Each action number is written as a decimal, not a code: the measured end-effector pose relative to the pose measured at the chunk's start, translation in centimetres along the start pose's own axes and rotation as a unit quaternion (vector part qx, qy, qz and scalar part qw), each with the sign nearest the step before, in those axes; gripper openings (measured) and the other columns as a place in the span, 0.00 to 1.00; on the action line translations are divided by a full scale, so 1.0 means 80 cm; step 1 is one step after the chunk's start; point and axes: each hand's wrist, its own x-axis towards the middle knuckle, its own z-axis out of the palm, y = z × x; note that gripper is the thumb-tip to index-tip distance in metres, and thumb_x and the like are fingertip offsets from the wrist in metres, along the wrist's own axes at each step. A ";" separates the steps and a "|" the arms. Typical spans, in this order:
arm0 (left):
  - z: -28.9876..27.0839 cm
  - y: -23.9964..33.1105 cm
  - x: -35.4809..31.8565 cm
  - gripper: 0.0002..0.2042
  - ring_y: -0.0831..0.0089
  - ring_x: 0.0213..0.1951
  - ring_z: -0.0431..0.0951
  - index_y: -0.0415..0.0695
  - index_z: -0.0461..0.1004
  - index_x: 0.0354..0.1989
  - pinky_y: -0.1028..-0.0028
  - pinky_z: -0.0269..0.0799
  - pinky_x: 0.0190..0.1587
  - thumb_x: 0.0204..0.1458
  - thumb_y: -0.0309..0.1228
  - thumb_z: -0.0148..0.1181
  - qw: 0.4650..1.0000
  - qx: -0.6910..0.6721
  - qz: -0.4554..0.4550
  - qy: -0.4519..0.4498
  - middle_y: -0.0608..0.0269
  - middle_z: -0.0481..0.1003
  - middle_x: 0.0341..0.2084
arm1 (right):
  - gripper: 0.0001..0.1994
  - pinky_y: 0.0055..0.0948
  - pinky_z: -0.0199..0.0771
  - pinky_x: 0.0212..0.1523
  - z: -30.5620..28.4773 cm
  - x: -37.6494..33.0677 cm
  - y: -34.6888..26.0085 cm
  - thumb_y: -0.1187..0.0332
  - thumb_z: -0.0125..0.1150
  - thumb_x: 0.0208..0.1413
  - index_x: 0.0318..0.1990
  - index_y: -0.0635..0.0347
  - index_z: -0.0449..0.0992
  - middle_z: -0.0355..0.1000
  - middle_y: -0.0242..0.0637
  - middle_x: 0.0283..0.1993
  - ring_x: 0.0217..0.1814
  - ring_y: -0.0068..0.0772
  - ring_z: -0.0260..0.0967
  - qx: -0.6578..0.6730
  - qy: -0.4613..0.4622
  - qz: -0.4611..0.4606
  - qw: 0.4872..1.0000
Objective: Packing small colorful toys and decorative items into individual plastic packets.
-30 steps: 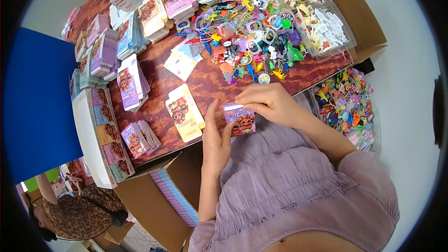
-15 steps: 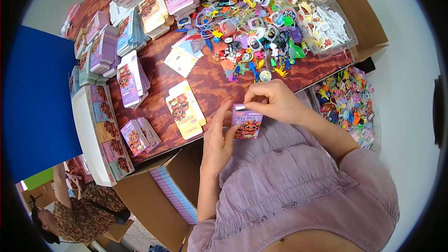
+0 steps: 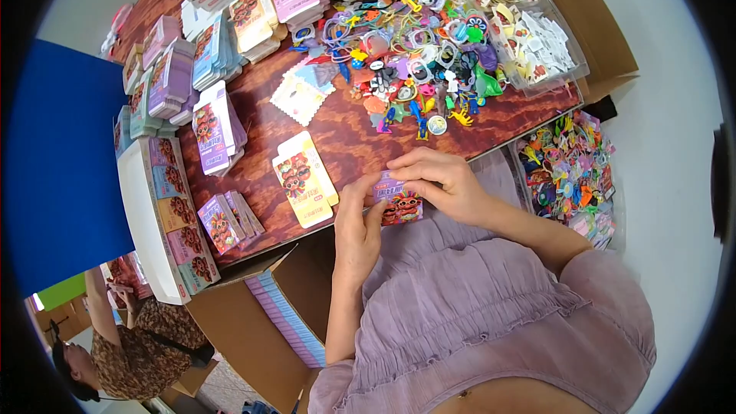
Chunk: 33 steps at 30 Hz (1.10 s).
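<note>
A small purple carton (image 3: 404, 211) with a cartoon print is held upright near the table's front edge, in front of my torso. My left hand (image 3: 357, 222) grips its left side, thumb on the printed front and fingers behind. Across the top lies my right hand (image 3: 445, 184), with its fingers over the lid and its thumb at the upper front corner; the lid is mostly hidden. A flat, unfolded yellow carton (image 3: 305, 180) lies on the table to the left of my left hand. Farther left, several finished purple cartons (image 3: 222, 226) stand in a row.
Small colourful toys (image 3: 414, 46) are heaped across the table's far middle. A clear tray (image 3: 563, 73) of stickers or cards sits at the far right. Stacks of flat cartons (image 3: 218, 134) line the left. Below the edge is an open cardboard box (image 3: 245, 330); another person (image 3: 146, 345) is at lower left.
My right hand has moved from pinching the carton's white-edged top flap to lying across the top with its fingers. The carton's top, open before, is now covered.
</note>
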 end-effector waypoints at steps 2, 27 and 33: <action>-0.005 0.003 -0.005 0.20 0.67 0.38 0.74 0.40 0.68 0.56 0.70 0.72 0.45 0.54 0.16 0.56 1.000 -0.024 -0.012 0.006 0.54 0.71 0.43 | 0.12 0.30 0.74 0.49 -0.004 0.005 0.003 0.78 0.61 0.54 0.47 0.66 0.80 0.76 0.43 0.50 0.51 0.36 0.75 0.007 -0.026 -0.007 1.000; -0.190 -0.051 -0.014 0.27 0.41 0.60 0.64 0.37 0.66 0.62 0.54 0.62 0.61 0.58 0.42 0.59 0.777 0.463 -0.065 0.422 0.38 0.64 0.61 | 0.33 0.45 0.64 0.56 0.166 0.165 0.020 0.65 0.72 0.43 0.58 0.65 0.66 0.68 0.49 0.54 0.62 0.46 0.61 -0.373 -0.100 -0.166 0.907; -0.194 -0.062 -0.015 0.40 0.42 0.64 0.62 0.40 0.57 0.68 0.54 0.57 0.65 0.48 0.40 0.70 0.828 0.376 -0.088 0.408 0.38 0.58 0.65 | 0.29 0.40 0.73 0.39 0.206 0.314 0.028 0.55 0.71 0.47 0.50 0.71 0.73 0.76 0.47 0.39 0.37 0.40 0.75 -0.132 0.085 0.089 0.983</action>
